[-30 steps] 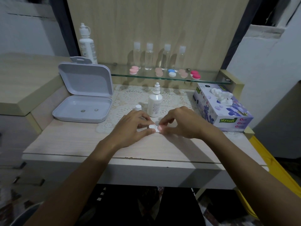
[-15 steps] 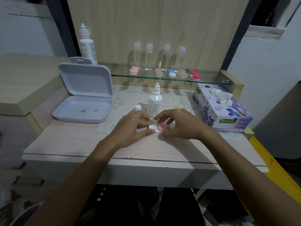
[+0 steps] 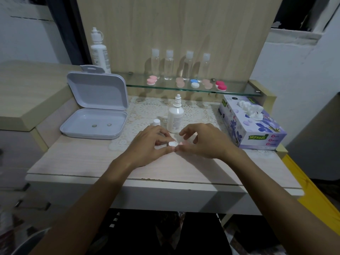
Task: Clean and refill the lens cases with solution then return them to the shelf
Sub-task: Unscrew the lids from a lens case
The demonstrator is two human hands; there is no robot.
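A small lens case (image 3: 173, 143) with a white cap and a pink cap lies on the table between my hands. My left hand (image 3: 147, 146) pinches its white side with thumb and fingers. My right hand (image 3: 204, 142) pinches the pink cap, mostly hiding it. Just behind stands an uncapped white solution bottle (image 3: 175, 117), its loose cap (image 3: 156, 122) to the left. Several more lens cases (image 3: 195, 83) in pink, blue-white and red sit on the glass shelf (image 3: 239, 90).
An open grey plastic box (image 3: 95, 124) holding two small lenses lies at the left. A tissue box (image 3: 252, 124) stands at the right. Several clear bottles (image 3: 169, 64) and a tall white bottle (image 3: 99, 52) line the back. A lace mat (image 3: 147, 111) covers the table.
My right hand's fingers have shifted on the pink cap, with the index and middle fingers now raised. The left hand and the case stay in place.
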